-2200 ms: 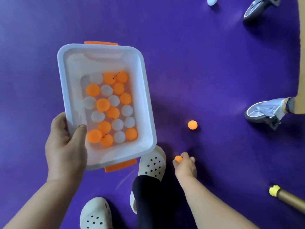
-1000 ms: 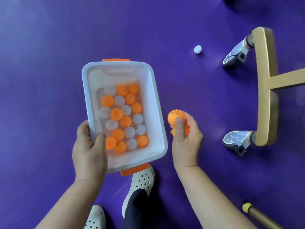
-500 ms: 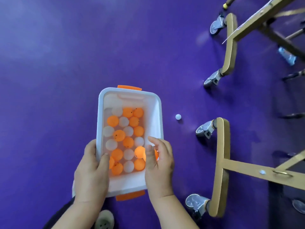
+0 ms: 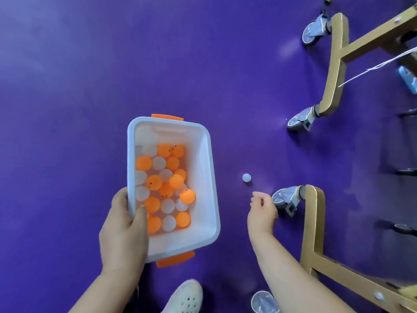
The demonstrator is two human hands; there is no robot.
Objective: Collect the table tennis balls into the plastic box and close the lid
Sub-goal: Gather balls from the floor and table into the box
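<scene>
A white plastic box [image 4: 209, 177] with orange clips is held above the purple floor, without a lid. Several orange and white table tennis balls [image 4: 163, 186] lie in it, and two orange ones sit on top of the layer. My left hand [image 4: 125, 229] grips the box's near left rim, thumb inside. One white ball [image 4: 246, 177] lies on the floor to the right of the box. My right hand [image 4: 261, 208] hovers just below that ball, fingers loosely curled and holding nothing. No lid is in view.
Gold metal frame legs on grey caster wheels stand at the right; the nearest caster [image 4: 284, 201] is right beside my right hand. A second caster [image 4: 300, 120] is farther up. My white shoe [image 4: 185, 298] shows at the bottom edge.
My right hand dropped its orange balls into the box, left the box and moved right towards the white ball on the floor. The box stays in my left hand.
</scene>
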